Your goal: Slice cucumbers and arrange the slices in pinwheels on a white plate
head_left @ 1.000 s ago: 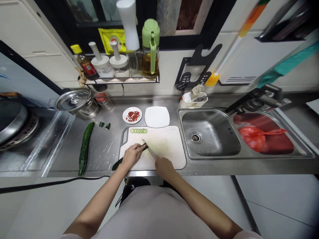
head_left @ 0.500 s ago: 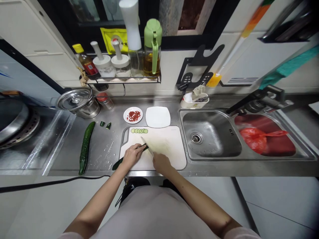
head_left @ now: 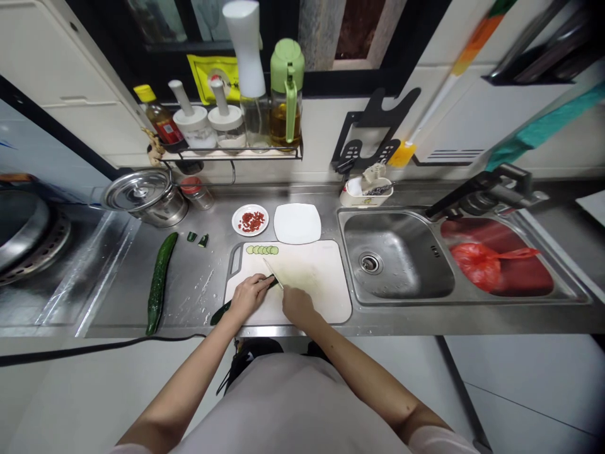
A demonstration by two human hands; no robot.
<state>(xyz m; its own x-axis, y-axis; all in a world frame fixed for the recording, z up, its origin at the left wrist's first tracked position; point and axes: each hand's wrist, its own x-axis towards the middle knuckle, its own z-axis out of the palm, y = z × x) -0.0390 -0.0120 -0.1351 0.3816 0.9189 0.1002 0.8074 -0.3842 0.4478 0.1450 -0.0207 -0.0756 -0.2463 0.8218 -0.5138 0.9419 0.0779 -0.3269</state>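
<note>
My left hand (head_left: 250,294) is closed over a cucumber (head_left: 220,313) and presses it on the white cutting board (head_left: 326,265). The cucumber lies slanted, and much of it is hidden under the fingers and wrist. My right hand (head_left: 297,306) grips a knife (head_left: 273,272), its handle hidden in the fist. The blade points up and left, close by the cucumber's far end. Several round cucumber slices (head_left: 262,250) form a row along the board's back edge. A second, whole cucumber (head_left: 161,280) rests on the steel counter to the left.
Behind the board stand a small plate of red bits (head_left: 250,221) and a white square plate (head_left: 297,224). Two cucumber ends (head_left: 203,241) lie left of them. A double sink (head_left: 399,252) is at right, a lidded pot (head_left: 146,195) at left. The bottle rack (head_left: 236,153) hangs above.
My right hand and the knife have shifted slightly left, toward my left hand. The whole view has drifted a little. My left hand keeps its hold on the cucumber.
</note>
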